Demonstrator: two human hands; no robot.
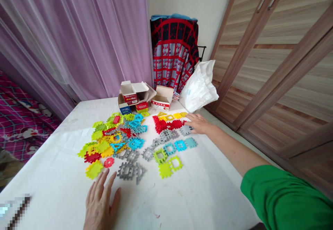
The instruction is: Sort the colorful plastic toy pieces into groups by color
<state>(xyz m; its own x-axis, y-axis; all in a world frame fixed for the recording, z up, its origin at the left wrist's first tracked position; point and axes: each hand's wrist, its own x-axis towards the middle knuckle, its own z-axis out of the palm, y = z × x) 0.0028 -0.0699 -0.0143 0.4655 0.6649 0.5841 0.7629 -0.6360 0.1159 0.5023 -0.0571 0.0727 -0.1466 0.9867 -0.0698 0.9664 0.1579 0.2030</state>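
Observation:
Interlocking plastic tiles with notched edges lie on the white-covered table. My left hand rests palm down at the near side with its fingers spread, holding nothing. Just beyond its fingertips are a small red flower-shaped piece and a lime-yellow tile. To its right lies a dark grey square tile. My right hand reaches to the far right, fingers stretched out over the end of the red tile row. A grey tile sits under or beside its fingertips; contact is hard to make out.
A mixed pile of tiles covers the left middle. Blue tiles and lime tiles lie at the right. Opened cardboard boxes and a white plastic bag stand at the back. A wooden wardrobe is at the right.

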